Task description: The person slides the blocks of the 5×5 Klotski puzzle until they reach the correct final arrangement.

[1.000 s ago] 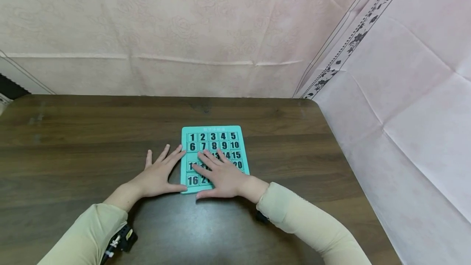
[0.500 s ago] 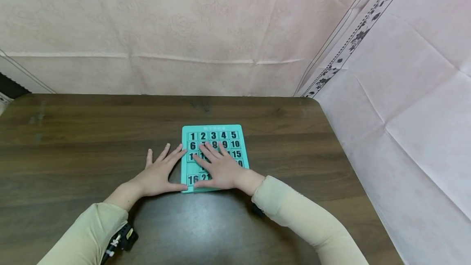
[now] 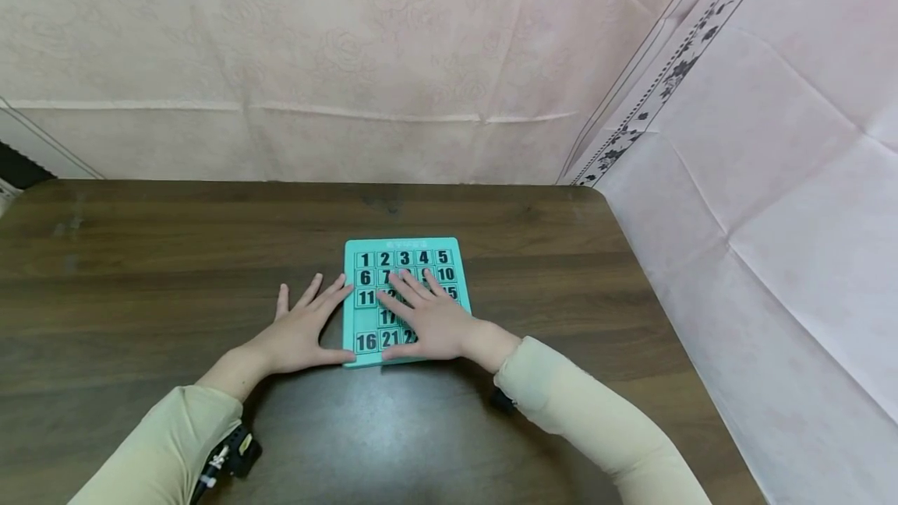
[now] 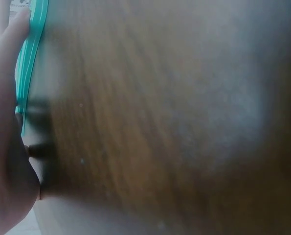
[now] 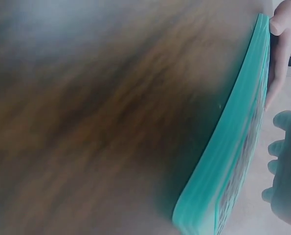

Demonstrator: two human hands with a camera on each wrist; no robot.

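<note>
A teal number slide puzzle (image 3: 424,259) lies flat on the table, its numbered tiles facing up. My left hand (image 3: 298,340) spreads along its left side, fingertips at the edge and thumb at the near left corner. Over the tiles lies my right hand (image 3: 440,327), fingers extended, covering much of the middle and lower right. Tile 11 (image 3: 365,298) sits in the left column, with a blank cell (image 3: 365,319) below it and tile 16 (image 3: 365,342) under that. In the right wrist view, the right fingers (image 5: 277,147) appear above the puzzle's face; contact is unclear there.
The brown wooden table (image 3: 175,256) extends around the puzzle. Behind it hangs a pale patterned cloth (image 3: 316,61), and another white cloth (image 3: 786,201) hangs along the right side. A black wrist device (image 3: 242,452) is on the left forearm.
Tile 11 has slid up one cell in the left column, leaving the blank cell below it. My right hand has shifted slightly away and to the right. My left hand stays put.
</note>
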